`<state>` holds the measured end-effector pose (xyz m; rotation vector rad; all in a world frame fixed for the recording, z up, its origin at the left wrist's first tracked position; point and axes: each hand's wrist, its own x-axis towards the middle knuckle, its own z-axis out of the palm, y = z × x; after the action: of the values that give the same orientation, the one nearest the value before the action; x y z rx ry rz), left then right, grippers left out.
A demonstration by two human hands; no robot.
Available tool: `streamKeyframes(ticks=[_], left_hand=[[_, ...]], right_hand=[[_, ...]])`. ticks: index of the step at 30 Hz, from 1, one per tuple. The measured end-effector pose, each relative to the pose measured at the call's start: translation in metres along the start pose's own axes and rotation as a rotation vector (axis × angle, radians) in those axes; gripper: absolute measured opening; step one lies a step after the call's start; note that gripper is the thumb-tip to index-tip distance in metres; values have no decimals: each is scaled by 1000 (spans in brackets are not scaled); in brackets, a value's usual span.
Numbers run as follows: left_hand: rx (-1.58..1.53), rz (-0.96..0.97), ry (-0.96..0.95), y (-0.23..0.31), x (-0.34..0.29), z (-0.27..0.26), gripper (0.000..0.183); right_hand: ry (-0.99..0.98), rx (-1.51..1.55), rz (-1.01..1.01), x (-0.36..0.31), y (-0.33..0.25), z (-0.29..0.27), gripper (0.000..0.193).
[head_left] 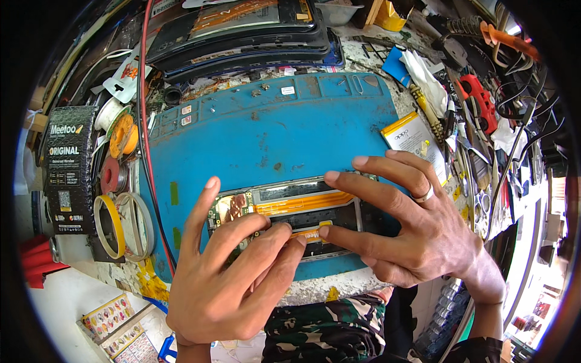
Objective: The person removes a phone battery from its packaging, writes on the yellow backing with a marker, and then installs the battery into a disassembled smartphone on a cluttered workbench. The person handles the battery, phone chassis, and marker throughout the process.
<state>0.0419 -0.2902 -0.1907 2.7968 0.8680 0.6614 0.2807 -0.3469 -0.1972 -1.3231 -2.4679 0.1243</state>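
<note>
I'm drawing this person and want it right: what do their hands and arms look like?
The left hand wears no glove, and I see no ring on it. The right hand is gloveless too, with a shiny silver ring on one finger. The right arm seems to have a dark, patterned sleeve; no left sleeve shows.

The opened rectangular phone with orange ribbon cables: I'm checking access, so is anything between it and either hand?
Nothing visible: the bare left hand and bare right hand both reach the opened phone directly, with fingers at its lower flat orange ribbon cable.
</note>
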Motion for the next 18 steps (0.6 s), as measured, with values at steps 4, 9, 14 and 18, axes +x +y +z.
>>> streamKeyframes(ticks=[4,9,14,18], left_hand=[[9,5,-19,-1,0,2,18],[-4,5,-13,-3,0,3,19],[-77,12,-12,-8,-3,4,20],[-203,-8,-43,-17,-9,-12,22]], right_hand=[[-3,-10,-6,2,0,1,32],[-8,-37,-33,5,1,0,31],[4,-42,-75,12,3,1,29],[31,-57,-115,20,4,6,29]])
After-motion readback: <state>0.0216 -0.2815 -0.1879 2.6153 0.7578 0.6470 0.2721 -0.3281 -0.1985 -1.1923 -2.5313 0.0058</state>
